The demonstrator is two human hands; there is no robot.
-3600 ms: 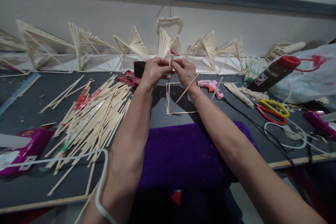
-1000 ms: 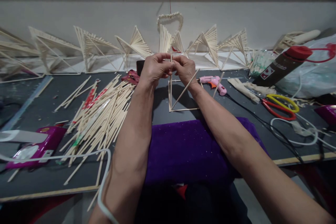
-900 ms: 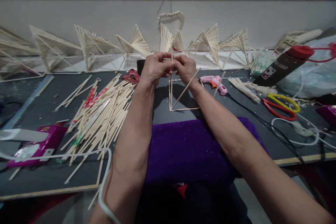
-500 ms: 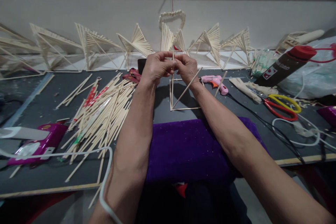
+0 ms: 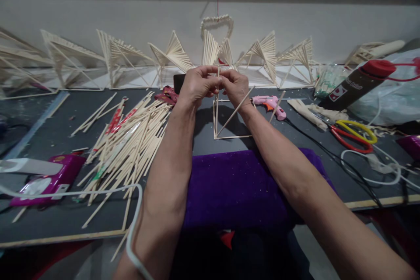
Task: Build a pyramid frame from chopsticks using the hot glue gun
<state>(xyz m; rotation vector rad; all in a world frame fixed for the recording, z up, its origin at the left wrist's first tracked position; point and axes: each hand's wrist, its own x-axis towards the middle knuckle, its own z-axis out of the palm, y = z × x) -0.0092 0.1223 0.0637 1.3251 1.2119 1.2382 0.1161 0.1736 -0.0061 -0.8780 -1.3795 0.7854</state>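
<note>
My left hand (image 5: pixel 199 84) and my right hand (image 5: pixel 235 86) meet above a small frame of thin wooden sticks (image 5: pixel 234 137) on the dark table. Fingers of both hands pinch an upright wooden stick (image 5: pixel 218 71) at its upper end. Below the hands, a slanted stick (image 5: pixel 234 113) of the frame rises from its near left corner past my right wrist. My forearm and hands hide part of the frame. A pink glue gun (image 5: pixel 269 104) lies just right of my right wrist.
Loose wooden sticks (image 5: pixel 131 148) are heaped on the left. Fan-shaped stick models (image 5: pixel 259 52) line the wall. On the right are scissors (image 5: pixel 354 135), a dark bottle with a red cap (image 5: pixel 356 83) and cables. A purple cloth (image 5: pixel 236 188) covers the near edge. A white cable (image 5: pixel 136 210) crosses my left forearm.
Both hands keep their pinch on the stick and hardly move. The whole view shifts very slightly.
</note>
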